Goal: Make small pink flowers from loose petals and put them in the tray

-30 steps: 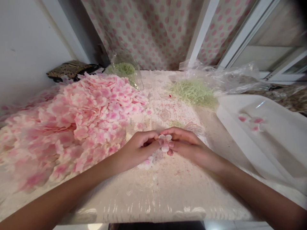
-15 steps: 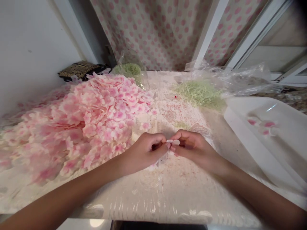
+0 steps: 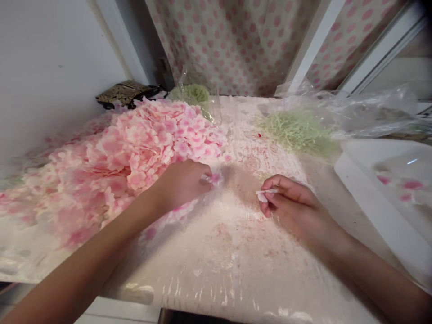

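Observation:
A big heap of pink fabric petals (image 3: 135,144) covers the left half of the table. My left hand (image 3: 182,182) rests at the heap's near right edge, fingers curled round a pink petal (image 3: 214,178). My right hand (image 3: 290,202) lies on the plastic-covered table, apart from the left, pinching a small pale petal (image 3: 265,193) between thumb and fingers. A loose pile of green stems (image 3: 297,130) sits behind the right hand.
A white tray (image 3: 364,189) holding a few pink petals stands at the right. Clear plastic bags (image 3: 354,110) lie at the back right; another bag of green stems (image 3: 194,94) and a dark patterned pouch (image 3: 126,92) sit at the back left. A white wall borders the left side.
The hands, which met over one petal in the middle, have parted. My left hand moved left to the pink heap; my right hand stayed holding the pale petal. The view shifted left.

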